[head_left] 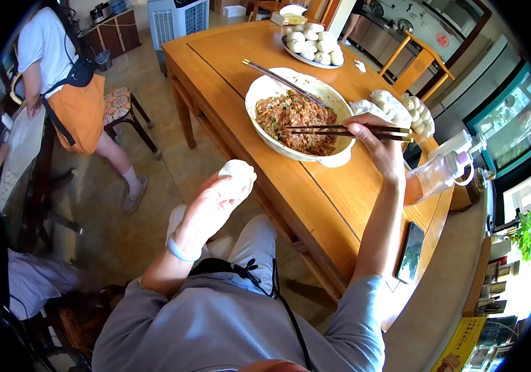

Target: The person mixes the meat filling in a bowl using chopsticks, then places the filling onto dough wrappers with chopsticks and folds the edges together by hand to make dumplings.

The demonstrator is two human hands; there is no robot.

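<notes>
With the right arm stretched forward, dark slender chopsticks (pixel 322 128) are gripped in the closed right hand (pixel 378 144), tips in pinkish minced filling (pixel 290 118), while a pale round dough wrapper (pixel 239 178) is held by the half-curled left hand (pixel 206 208).

The person wears a loose grey-blue top (pixel 216 328) with wide, short sleeves, the left sleeve (pixel 126 319) and right sleeve (pixel 358 316) in the same plain cloth. At the waist, a thin black bow (pixel 250 266) sits against dark fabric. Beyond the bow are pale grey-white trousers (pixel 254 243); beside it, a long black cord (pixel 287 310) crosses the top. Left of the bow, a pale blue band (pixel 183 249) circles the wrist below the bare left grip (pixel 213 201).
</notes>
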